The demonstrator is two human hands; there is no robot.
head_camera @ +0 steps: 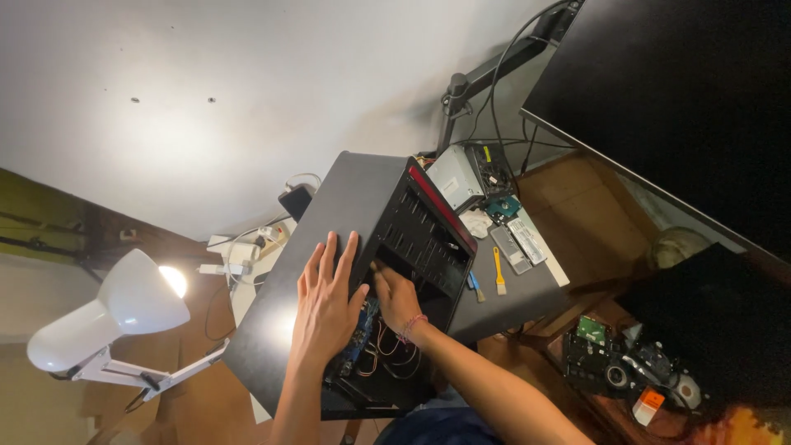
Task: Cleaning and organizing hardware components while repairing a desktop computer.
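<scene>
In the head view, the left hand [325,301] is laid flat, fingers [331,251] apart, on the black computer case [329,247]; the right hand [397,298] is curled inside, beside exposed wiring [387,346]. The case is judged heavy, rigid, best gripped by its frame edges.

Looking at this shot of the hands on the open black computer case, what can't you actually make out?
All in the head view:
- Right hand: its fingertips reach inside the computer case, so whatever they touch is hidden by the hand and shadow.
- Left hand: lies flat on the case's side; nothing shows under the palm.
- Case interior: dark, with wires only partly visible.
- Monitor: cut off by the frame edge.
</scene>
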